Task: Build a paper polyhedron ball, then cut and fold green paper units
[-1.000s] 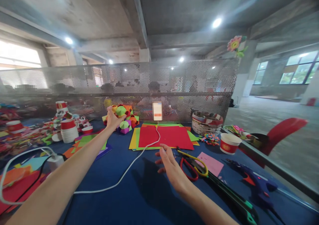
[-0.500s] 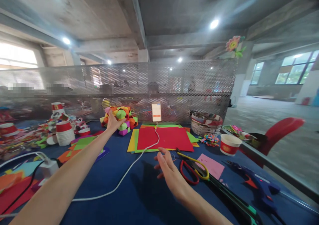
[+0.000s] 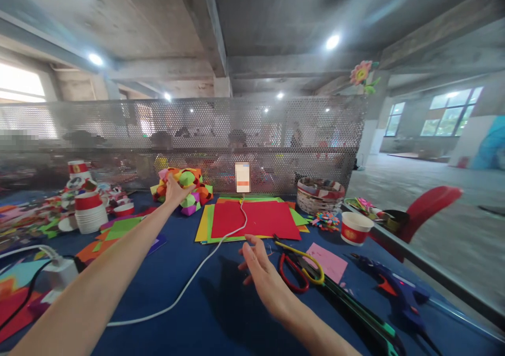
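At the far side of the table, my left hand (image 3: 176, 192) is on a ball of folded paper (image 3: 191, 178), made of orange, green, purple and pink pieces. The thumb lies across its near face and the fingers reach over its left part; the fingertips are partly hidden. My right hand (image 3: 262, 272) hovers over the blue tablecloth, fingers loosely apart and holding nothing. Just right of it lie scissors (image 3: 303, 266) with one red and one yellow handle loop. In front of it is a stack of coloured paper (image 3: 256, 219), red on top.
A white cable (image 3: 205, 264) crosses the table to a phone (image 3: 243, 178) standing against the mesh partition (image 3: 272, 130). To the right are a woven basket (image 3: 320, 195), a paper cup (image 3: 355, 227), pink paper (image 3: 326, 261) and a glue gun (image 3: 398, 282). Stacked cups (image 3: 90, 214) stand left.
The whole view has shifted slightly, so things appear a little further left. My left hand stays at the paper ball, and my right hand keeps nearly the same place over the cloth.
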Demonstrator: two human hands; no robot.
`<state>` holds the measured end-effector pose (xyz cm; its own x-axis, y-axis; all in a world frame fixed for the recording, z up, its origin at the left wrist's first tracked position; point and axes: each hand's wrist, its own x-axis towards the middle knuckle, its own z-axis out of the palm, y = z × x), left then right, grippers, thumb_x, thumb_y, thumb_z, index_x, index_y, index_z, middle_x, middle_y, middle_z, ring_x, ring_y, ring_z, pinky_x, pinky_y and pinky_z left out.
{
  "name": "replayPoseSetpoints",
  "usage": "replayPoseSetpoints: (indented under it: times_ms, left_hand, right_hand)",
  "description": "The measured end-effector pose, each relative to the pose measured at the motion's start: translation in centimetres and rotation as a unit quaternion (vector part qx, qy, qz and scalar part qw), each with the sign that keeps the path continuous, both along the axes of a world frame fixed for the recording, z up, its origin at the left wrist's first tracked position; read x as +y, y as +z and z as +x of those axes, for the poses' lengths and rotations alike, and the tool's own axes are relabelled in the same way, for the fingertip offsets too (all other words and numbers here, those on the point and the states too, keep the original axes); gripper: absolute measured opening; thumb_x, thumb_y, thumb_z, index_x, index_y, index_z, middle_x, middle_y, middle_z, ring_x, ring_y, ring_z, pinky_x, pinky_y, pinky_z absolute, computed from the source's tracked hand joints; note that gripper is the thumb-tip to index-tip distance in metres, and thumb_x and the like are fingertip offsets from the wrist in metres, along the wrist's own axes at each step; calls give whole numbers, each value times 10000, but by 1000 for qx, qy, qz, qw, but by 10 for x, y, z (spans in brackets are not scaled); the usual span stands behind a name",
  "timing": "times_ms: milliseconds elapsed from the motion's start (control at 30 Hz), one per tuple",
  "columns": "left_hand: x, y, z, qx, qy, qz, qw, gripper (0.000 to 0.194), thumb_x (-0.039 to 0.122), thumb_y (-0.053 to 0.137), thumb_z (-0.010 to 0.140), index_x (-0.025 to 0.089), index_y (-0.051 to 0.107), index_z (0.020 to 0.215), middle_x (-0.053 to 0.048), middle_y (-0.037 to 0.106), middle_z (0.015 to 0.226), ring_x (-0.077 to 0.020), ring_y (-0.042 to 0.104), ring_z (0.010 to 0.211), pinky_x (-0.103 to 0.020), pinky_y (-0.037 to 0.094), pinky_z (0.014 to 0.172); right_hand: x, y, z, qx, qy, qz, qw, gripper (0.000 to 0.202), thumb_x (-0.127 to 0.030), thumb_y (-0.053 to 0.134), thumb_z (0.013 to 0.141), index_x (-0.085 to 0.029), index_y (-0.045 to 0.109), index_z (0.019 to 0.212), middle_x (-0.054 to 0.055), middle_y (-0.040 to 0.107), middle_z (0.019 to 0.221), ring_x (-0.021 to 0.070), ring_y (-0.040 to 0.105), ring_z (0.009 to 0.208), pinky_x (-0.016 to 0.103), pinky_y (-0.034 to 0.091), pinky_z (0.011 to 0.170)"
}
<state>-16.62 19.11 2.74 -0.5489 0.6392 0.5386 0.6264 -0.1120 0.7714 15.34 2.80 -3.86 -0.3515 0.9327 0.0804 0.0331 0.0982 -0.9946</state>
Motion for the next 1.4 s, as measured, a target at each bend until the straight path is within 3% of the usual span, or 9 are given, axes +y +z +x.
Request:
replayPoseSetpoints:
  times_ms: [100, 167, 367, 500, 633, 800, 933, 1167, 1400]
  left_hand:
    - [-1, -1, 2, 13, 25, -19, 999, 955, 357, 867, 705, 45, 341, 1439, -260, 396, 1516, -447, 328, 1448, -551, 316, 1174]
    - [-3, -2, 2, 21, 28, -26, 999, 1052, 312, 908, 629, 18, 294, 1431, -286, 384, 1511, -463, 306, 1458, -520, 299, 1188]
    - [-10, -5, 2, 34, 33, -38, 998, 1079, 323, 902, 645, 77, 269, 1484, -261, 362, 1541, -440, 297, 1474, -550, 317, 1179]
    - [-15, -6, 1, 43, 38, -37, 998, 802, 408, 771, 814, 179, 376, 1474, -180, 363, 1566, -400, 340, 1453, -601, 338, 1148]
    - [-19, -6, 3, 55, 34, -38, 997, 1115, 404, 918, 605, 90, 304, 1481, -249, 363, 1539, -450, 259, 1485, -546, 313, 1179]
    - [-19, -3, 16, 76, 25, -43, 996, 1160, 401, 919, 555, 74, 297, 1477, -289, 347, 1532, -492, 283, 1466, -581, 305, 1168]
    - [-16, -3, 34, 119, -11, -39, 992, 1099, 398, 910, 554, 149, 342, 1462, -258, 352, 1542, -476, 289, 1478, -614, 278, 1175]
    - [3, -12, 76, 180, -114, -45, 976, 867, 386, 913, 600, 161, 519, 1338, -177, 508, 1437, -341, 407, 1440, -443, 340, 1195]
    - [39, -24, 109, 124, -51, -92, 987, 431, 389, 648, 953, 183, 579, 1325, -117, 575, 1390, -287, 599, 1214, -532, 517, 1004]
  right_hand:
    - [-1, 1, 0, 4, -2, 5, 1000, 840, -830, 447, 841, -205, 403, 1400, 114, 552, 1170, 239, 587, 952, 349, 524, 705]
    - [-1, 1, 0, 4, -1, 7, 1000, 844, -836, 445, 836, -207, 398, 1397, 110, 551, 1161, 231, 585, 924, 343, 517, 684]
    - [-2, 2, 0, -3, 7, 7, 1000, 825, -827, 404, 860, -212, 369, 1409, 100, 546, 1159, 217, 573, 913, 331, 507, 681]
    - [-2, 3, 0, 9, 7, 10, 1000, 825, -831, 417, 849, -219, 365, 1400, 90, 552, 1133, 213, 572, 894, 334, 509, 692]
    - [-2, 4, 0, 13, 2, 14, 1000, 804, -820, 440, 845, -220, 379, 1376, 87, 553, 1103, 220, 570, 894, 341, 509, 689]
    - [-3, 4, 0, 21, 3, 21, 1000, 747, -779, 445, 874, -227, 387, 1374, 75, 542, 1116, 207, 573, 890, 325, 513, 682]
    - [-4, 5, 1, 24, 2, 33, 999, 731, -756, 446, 893, -216, 399, 1383, 66, 552, 1066, 210, 578, 877, 319, 507, 658]
    - [-4, 4, 1, 26, -8, 41, 999, 733, -709, 472, 916, -171, 423, 1411, 80, 577, 1049, 226, 580, 888, 338, 508, 693]
    - [-4, 7, 2, 17, -7, 32, 999, 725, -699, 480, 915, -175, 415, 1412, 86, 579, 1075, 228, 579, 879, 352, 500, 715]
